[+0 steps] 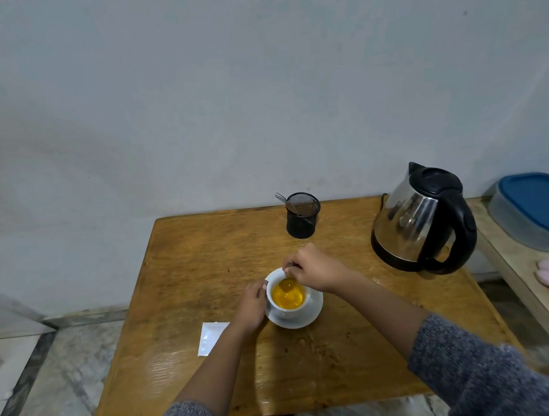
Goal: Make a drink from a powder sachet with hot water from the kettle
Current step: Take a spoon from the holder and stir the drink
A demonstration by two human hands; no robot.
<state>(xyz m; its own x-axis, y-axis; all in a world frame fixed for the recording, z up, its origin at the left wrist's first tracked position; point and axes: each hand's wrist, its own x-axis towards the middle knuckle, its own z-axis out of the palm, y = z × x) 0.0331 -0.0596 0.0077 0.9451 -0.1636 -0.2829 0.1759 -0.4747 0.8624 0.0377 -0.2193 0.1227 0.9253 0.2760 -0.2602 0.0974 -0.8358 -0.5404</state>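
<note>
Wooden desk (181, 274), kettle (421, 220) at two o'clock. My left hand (250, 306) fingers wrap the cup (290, 311), steadying it; my right hand (313, 270) fingers pinch a spoon (288, 278), stirring orange drink.

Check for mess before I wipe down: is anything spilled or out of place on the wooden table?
Nothing looks spilled. The white cup of orange drink sits upright on its white saucer. The only stray item is the flat white sachet lying left of the left hand. Dark marks near the front edge look like wear, though I cannot be sure.
</note>
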